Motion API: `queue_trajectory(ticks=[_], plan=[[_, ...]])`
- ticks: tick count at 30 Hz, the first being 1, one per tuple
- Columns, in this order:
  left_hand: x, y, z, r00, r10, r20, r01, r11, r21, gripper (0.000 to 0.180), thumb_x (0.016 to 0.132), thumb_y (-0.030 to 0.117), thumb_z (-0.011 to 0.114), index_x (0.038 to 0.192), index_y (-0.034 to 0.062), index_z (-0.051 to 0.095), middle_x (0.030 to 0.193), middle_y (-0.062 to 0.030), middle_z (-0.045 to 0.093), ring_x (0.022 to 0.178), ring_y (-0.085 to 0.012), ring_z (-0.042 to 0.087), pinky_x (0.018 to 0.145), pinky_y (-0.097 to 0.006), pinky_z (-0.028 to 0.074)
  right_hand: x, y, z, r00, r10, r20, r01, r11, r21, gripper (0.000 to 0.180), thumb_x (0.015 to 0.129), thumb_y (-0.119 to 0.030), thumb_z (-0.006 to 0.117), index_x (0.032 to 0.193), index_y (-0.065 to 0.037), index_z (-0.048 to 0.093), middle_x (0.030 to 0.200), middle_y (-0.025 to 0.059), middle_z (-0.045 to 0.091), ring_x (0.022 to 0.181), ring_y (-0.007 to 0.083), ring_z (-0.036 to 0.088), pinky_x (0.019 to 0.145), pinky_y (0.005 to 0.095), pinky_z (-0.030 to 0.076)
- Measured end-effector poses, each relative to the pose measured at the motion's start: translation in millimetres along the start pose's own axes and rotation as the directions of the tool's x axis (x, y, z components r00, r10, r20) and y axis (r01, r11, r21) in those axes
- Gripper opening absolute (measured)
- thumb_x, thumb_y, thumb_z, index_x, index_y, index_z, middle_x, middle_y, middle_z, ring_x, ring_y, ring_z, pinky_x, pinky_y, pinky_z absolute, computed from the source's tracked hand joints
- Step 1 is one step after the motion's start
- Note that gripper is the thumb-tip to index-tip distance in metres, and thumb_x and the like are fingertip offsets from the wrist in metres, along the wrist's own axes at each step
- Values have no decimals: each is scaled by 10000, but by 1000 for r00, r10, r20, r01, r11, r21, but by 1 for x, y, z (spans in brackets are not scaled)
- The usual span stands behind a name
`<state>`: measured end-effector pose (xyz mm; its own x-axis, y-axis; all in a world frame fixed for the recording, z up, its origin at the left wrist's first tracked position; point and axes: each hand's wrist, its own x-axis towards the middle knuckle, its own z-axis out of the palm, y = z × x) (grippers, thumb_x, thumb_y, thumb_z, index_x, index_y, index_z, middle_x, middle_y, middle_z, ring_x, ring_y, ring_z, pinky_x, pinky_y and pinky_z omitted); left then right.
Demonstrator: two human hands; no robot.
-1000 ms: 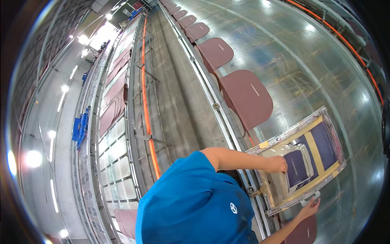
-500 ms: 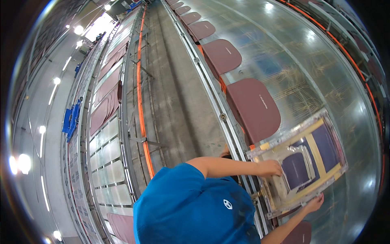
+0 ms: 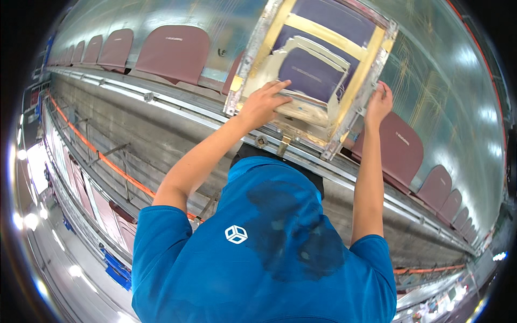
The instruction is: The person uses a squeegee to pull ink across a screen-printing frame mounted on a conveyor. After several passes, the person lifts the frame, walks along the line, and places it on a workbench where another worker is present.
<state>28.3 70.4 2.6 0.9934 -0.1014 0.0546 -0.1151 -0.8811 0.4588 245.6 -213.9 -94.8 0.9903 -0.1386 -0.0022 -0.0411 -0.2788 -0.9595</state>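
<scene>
A screen-printing frame, with yellow-taped edges and purple mesh panels, lies before me on the long table. Pale residue surrounds its lower window. A pale, stained squeegee-like bar rests along the near end inside it. My left hand reaches over the frame's left side, its fingers apart and stretched over the mesh at the bar's left end; its thumb is not clearly visible. On the right, my right hand has its fingers closed on the frame's outer edge, near a small metal bracket.
Maroon round-cornered panels line the glossy table on the left, and more on the right. A metal rail with bolts runs along the near edge. An orange strip and another panel-covered table are behind me at left.
My view and body have turned to face the frame squarely. The fingers of my left hand, bent at the bar before, now stretch out. My right hand remains at the frame's right edge.
</scene>
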Motion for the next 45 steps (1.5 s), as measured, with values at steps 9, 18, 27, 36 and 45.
queue_trajectory(ticks=[9,18,27,36,45], plan=[[-30,-29,-15,1000,17,17,-18,998,57,655,621,-76,653,1241,135,667,1259,-34,658,1176,-276,596,978,-397,496,-15,-15,40,999,-22,-50,15,991,-135,204,980,-243,600,1061,-85,701,649,56,578,585,148,510,593,344,433],[-65,-33,-19,993,119,8,-120,987,103,621,631,-81,651,1214,133,676,1277,-32,651,1183,-271,586,964,-431,498,-26,-28,43,998,-3,-57,-8,982,-191,230,984,-264,598,1093,-91,704,660,64,593,600,164,535,623,344,439],[85,-57,-50,994,-14,105,23,995,-92,427,726,-19,673,1121,134,738,1137,-84,717,1055,-293,660,895,-392,529,-48,-114,12,816,-411,408,577,629,-521,496,905,-441,669,1227,-63,673,1251,159,610,1128,309,572,944,428,470],[67,-54,-24,996,81,-43,-80,997,18,429,677,-55,655,1059,111,755,1103,-87,724,1008,-300,670,892,-401,533,-130,-84,59,758,-322,567,586,716,-378,571,680,13,731,1234,-1,593,1269,140,574,1168,341,522,1011,410,451],[45,-51,-32,995,101,-1,-101,995,-2,461,679,-66,680,1093,128,746,1123,-72,723,1029,-282,673,910,-390,536,-144,-101,43,752,-318,578,566,761,-318,546,683,33,720,1213,-20,599,1239,152,584,1161,342,531,1002,423,455]])
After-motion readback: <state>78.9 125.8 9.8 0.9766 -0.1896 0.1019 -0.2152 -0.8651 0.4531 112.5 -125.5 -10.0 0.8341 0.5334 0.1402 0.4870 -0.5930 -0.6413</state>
